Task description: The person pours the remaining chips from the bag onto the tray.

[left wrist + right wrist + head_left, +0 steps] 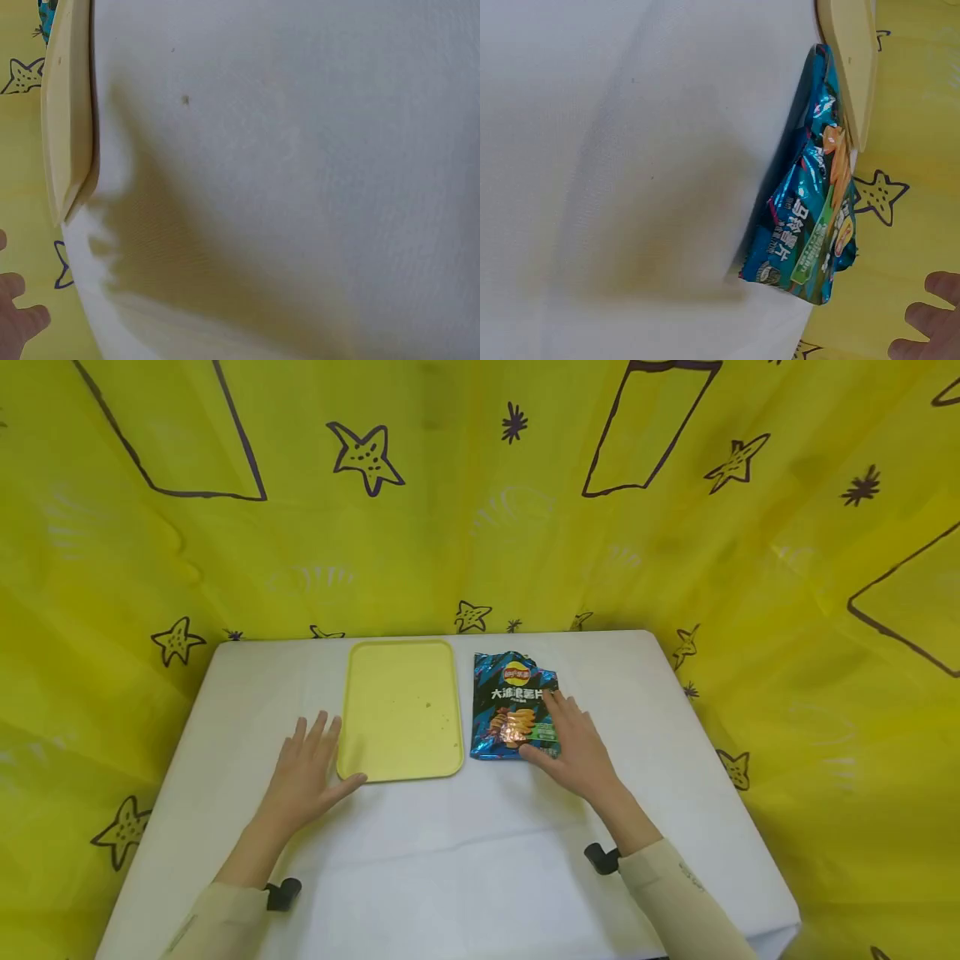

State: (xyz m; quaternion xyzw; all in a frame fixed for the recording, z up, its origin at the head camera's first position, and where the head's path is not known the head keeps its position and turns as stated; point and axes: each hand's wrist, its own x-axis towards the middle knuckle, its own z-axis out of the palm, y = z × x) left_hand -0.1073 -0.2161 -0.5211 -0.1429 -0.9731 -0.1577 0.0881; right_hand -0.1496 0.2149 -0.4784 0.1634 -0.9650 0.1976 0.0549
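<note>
A blue bag of potato chips (513, 710) lies flat on the white table, its printed front facing up; the right wrist view shows the same chip bag (802, 217) from its near side. My right hand (573, 747) is over the bag's right edge with fingers spread and the thumb apart; whether it touches the bag I cannot tell. Left of the bag sits a yellow tray (401, 710) with a few small crumbs on it. My left hand (303, 772) spreads its fingers beside the tray's lower left corner, and its thumb reaches toward the front rim.
The white tablecloth (450, 877) covers the table. A yellow curtain (435, 527) with drawn stars hangs behind and on both sides. Each wrist carries a black camera mount (283, 893) near the sleeve.
</note>
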